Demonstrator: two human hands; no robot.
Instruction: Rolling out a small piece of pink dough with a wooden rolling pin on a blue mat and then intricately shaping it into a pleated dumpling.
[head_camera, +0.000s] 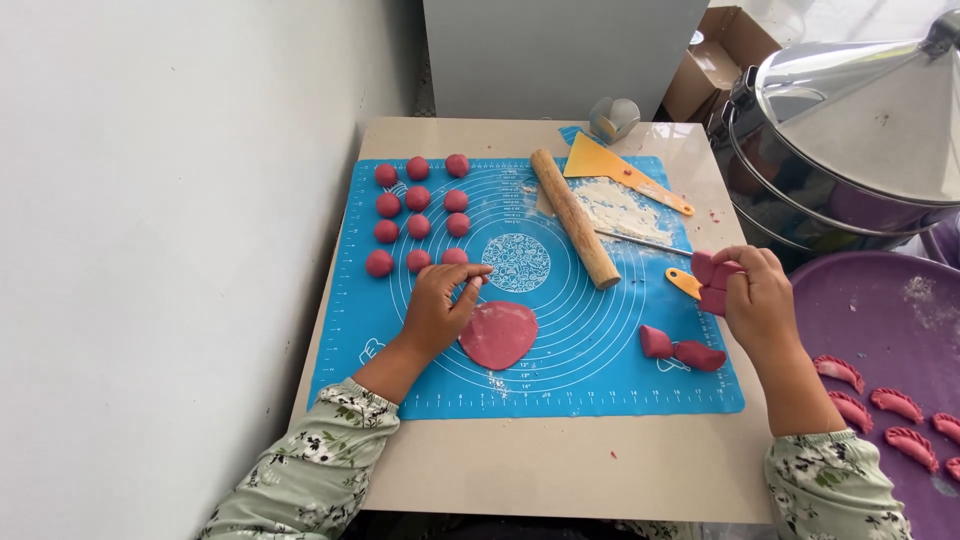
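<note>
Left hand (432, 312) on blue mat (420, 385) beside flat dough disc (498, 334) — fingers loosely curled, empty; right hand (758, 298) — fingers pinch dough piece (711, 272).

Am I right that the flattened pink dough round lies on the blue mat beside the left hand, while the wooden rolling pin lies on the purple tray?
Not quite: the head view shows the wooden rolling pin on the blue mat, not on the purple tray. The flattened pink dough round does lie beside the left hand.

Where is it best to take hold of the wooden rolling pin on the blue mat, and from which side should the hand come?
Grip the rolling pin around its middle, coming from above. It lies flat and diagonal on the blue mat, with bare mat on its left; loose flour and a yellow scraper crowd its right side.
</note>
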